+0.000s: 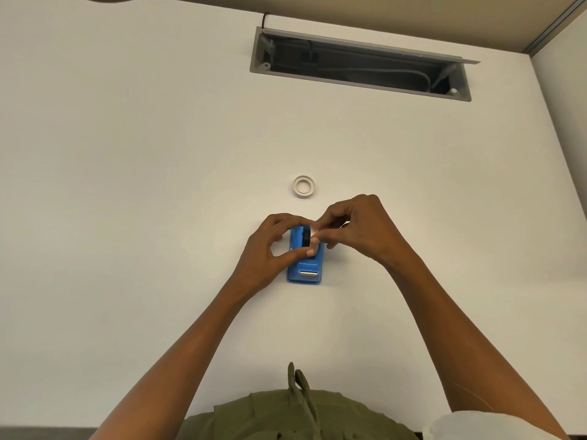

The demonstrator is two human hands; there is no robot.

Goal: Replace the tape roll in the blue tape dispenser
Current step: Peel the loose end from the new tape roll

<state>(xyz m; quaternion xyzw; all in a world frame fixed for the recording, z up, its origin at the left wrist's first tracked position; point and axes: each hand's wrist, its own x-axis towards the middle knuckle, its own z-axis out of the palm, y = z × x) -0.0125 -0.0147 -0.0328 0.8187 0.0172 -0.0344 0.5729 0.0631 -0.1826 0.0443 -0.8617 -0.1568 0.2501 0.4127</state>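
Right hand came in from the right, fingertips pinched on a pale tape end or roll at the far end of the blue tape dispenser; which of the two could not be told. Left hand curled round the dispenser's left side, thumb on top by the black hub, steadying it. Dispenser's long axis ran toward and away from the person, cutter blade nearest; the white tape roll lay flat on the counter just beyond, nearer the right hand.

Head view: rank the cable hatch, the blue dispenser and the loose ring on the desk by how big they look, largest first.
1. Cable hatch
2. Dispenser
3. Ring
The hatch lies farthest away yet looks biggest.
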